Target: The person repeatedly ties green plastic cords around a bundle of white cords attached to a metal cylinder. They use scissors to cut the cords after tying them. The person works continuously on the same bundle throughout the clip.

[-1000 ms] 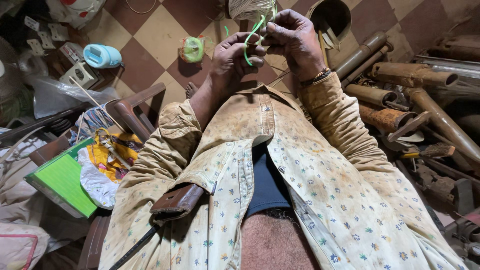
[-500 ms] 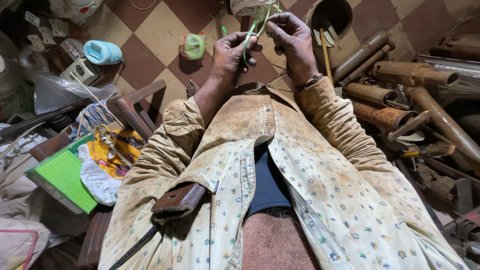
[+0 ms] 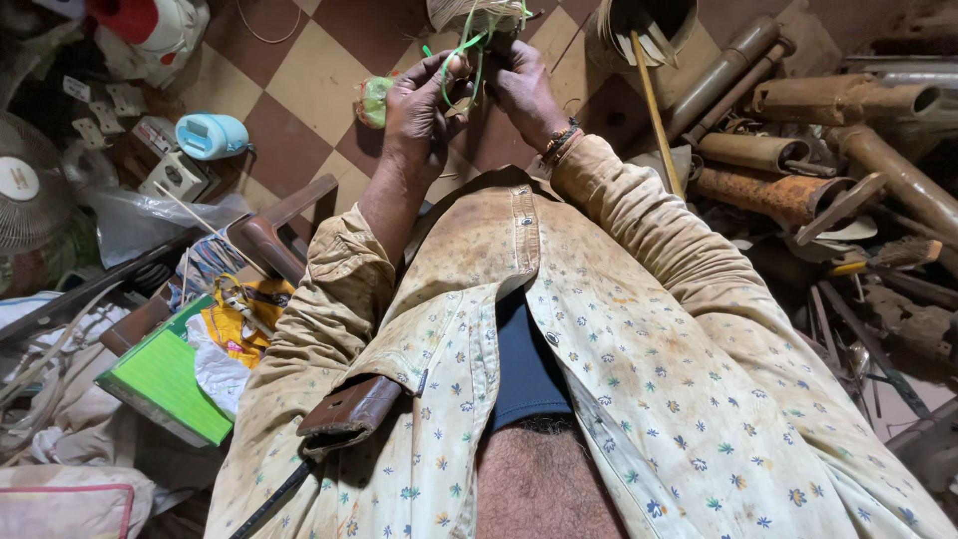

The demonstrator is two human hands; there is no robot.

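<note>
at the top middle of the frame the left hand point(image 3: 419, 105) pinches a thin green plastic strip point(image 3: 469, 50) between thumb and finger, and the right hand point(image 3: 521, 88) grips the same strip just beside it, under a pale wound bundle point(image 3: 477, 12) at the top edge. the strip looks light, soft and a little slippery, so i think it is best held close to the bundle.

both hands point(image 3: 469, 95) pinch a green strip point(image 3: 467, 55) over checkered floor point(image 3: 299, 100).
</note>
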